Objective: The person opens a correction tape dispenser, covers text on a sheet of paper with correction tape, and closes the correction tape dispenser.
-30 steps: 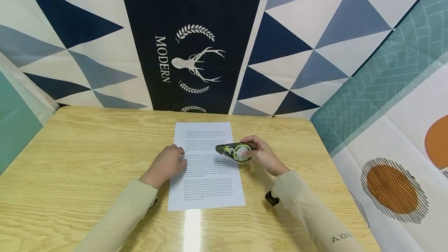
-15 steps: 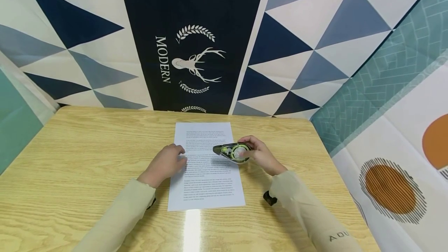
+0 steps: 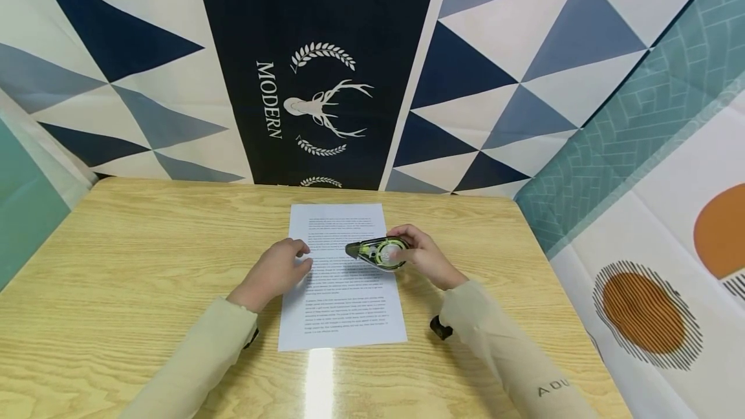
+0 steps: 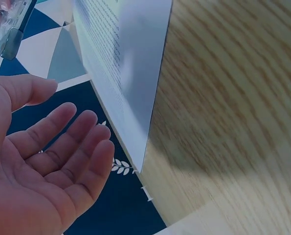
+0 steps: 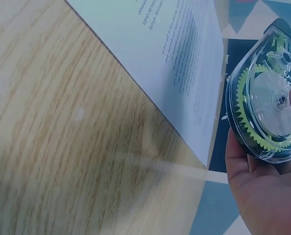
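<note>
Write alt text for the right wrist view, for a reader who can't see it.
A right hand holds a clear-cased tape dispenser with a lime-green toothed wheel, partly cut off at the picture's right edge. To its left, a sheet of printed paper lies on a wood-grain table, with a blue and white patterned backdrop beyond.

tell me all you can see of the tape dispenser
The dispenser has a clear, plastic-looking teardrop case, a green toothed wheel inside and a dark, cap-like tip. Printing is only partly readable. It sits in the grip of the right hand, held at its wide end, above the paper and apart from it, tip turned to the person's left.
</note>
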A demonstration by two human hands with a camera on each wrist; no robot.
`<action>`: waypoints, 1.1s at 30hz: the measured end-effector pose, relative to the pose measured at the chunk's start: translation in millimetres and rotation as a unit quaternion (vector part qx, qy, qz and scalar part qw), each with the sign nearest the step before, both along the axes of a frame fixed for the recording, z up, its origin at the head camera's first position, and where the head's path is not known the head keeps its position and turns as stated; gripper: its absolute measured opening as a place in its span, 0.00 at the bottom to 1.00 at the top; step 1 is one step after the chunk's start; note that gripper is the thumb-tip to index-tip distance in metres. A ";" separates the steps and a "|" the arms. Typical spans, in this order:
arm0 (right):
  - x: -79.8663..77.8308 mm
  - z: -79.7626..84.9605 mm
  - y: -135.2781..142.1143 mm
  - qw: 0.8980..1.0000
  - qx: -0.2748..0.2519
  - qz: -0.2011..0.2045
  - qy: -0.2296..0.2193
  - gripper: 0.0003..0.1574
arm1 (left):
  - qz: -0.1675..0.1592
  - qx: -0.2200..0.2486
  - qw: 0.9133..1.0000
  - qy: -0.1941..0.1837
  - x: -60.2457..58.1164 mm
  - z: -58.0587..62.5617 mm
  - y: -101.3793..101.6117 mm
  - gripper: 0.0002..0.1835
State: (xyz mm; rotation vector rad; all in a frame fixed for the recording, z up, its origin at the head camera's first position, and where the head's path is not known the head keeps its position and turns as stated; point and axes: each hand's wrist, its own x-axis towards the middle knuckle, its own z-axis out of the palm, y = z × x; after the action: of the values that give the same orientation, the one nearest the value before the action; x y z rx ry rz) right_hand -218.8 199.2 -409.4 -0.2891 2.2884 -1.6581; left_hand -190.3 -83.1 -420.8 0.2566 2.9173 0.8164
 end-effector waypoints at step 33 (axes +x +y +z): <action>2.3 -1.0 -18.2 0.999 0.021 0.028 0.039 0.24 | -0.037 0.049 0.997 0.051 6.1 3.4 5.6 0.16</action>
State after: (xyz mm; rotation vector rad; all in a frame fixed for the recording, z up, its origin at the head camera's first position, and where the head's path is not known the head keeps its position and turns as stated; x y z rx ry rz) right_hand -216.5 180.9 -410.4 -0.4112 2.3471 -1.5956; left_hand -184.2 -77.5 -417.3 0.4251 2.9427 0.9640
